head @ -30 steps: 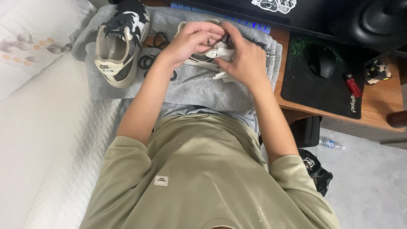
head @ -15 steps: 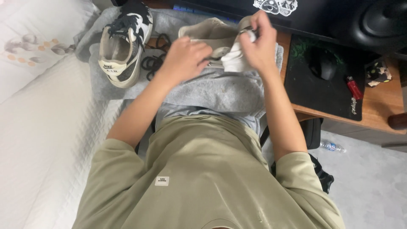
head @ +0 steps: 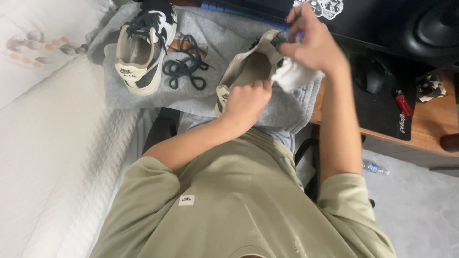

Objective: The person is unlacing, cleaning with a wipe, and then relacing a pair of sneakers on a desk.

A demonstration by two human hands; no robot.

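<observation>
My left hand (head: 248,99) grips the heel of a cream sneaker (head: 249,67) that lies on a grey cloth (head: 224,38) over my lap. My right hand (head: 313,40) is raised at the sneaker's tongue and holds a crumpled white cloth (head: 296,77) against it. The sneaker has no lace in it. A second cream and black sneaker (head: 143,48), laced, stands at the far left of the grey cloth. A loose black shoelace (head: 184,64) lies coiled between the two shoes.
A white quilted bed (head: 52,143) runs along the left. At the right stands a wooden desk (head: 430,129) with a black mat, a dark mouse (head: 375,79), a red lighter (head: 404,102) and a black speaker (head: 437,28). A small plastic bottle (head: 375,167) lies on the grey floor.
The sneaker was tipped up with its opening facing me. My right hand rose with the white cloth to the tongue, and my left hand moved down to the heel.
</observation>
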